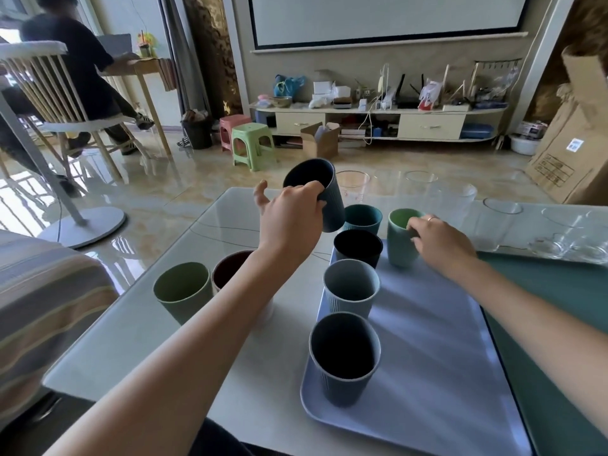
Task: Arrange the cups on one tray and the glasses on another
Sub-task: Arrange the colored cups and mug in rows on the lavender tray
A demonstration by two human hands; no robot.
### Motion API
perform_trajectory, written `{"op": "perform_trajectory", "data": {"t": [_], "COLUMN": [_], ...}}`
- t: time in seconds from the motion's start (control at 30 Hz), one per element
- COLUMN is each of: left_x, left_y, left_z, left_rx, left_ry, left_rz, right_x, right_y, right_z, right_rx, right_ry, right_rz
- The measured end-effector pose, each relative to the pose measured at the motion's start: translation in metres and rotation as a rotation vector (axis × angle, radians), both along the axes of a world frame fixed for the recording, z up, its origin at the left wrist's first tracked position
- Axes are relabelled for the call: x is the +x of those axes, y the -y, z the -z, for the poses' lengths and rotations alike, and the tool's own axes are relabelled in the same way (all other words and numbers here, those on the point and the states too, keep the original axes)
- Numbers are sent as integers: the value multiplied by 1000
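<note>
Glossy table (210,245) bears cups, perhaps five glasses, before tiled floor (184,189).

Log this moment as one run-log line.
left hand: lifting dark blue cup | right hand: grip on green cup | blue tray: partly filled

A pale glossy table (230,218) is carrying a lavender tray (437,324) and, just beside it toward the right edge, a green tray (566,311). Near the left edge a light green cup (182,296) and a dark red cup (230,268) are standing directly on the surface, while clear glasses (454,200) are lining the far edge.
</note>
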State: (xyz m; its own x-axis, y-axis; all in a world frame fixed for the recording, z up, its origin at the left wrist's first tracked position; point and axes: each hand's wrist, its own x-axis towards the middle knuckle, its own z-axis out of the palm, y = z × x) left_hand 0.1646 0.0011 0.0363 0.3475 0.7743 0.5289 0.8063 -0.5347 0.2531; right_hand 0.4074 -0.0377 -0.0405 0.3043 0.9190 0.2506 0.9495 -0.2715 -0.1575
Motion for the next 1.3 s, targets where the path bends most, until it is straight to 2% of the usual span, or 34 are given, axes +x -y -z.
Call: {"op": "perform_trajectory", "data": {"t": [0.07, 0.17, 0.27, 0.33, 0.4, 0.5, 0.6, 0.7, 0.8, 0.9, 1.03, 1.3], "left_x": [1, 6, 11, 14, 16, 22, 26, 23, 7, -27, -73, -150], "left_y": [4, 12, 24, 33, 42, 58, 66, 62, 46, 24, 6, -23], "left_z": [-1, -2, -2, -4, -5, -1, 11, 16, 9, 4, 9, 21], "left_rx": [12, 31, 45, 44, 32, 43, 34, 50, 73, -118, -280, -371], "left_ry": [-7, 0, -2, 8, 24, 23, -43, 4, 16, -14, -102, 58], "left_rz": [19, 62, 111, 158, 226, 322, 401, 453, 255, 22, -178, -263], "right_x": [-1, -10, -28, -42, -56, -66, -67, -59, -36, -14, -15, -35], "right_y": [9, 26, 44, 56, 67, 73, 74, 73, 69, 65, 58, 49], "right_z": [-7, -26, -50, -58, -57, -50, -49, -46, -42, -32, -15, 26], "right_rx": [29, 180, 293, 283, 245, 298, 312, 269, 296, 219, 129, 27], "right_ry": [-40, -156, -378, -562, -664, -696, -747, -691, -713, -830, -977, -853], "right_rz": [7, -28, -183, -256, -293, -330, -237, -159, -7, 110, 122, 127]}}
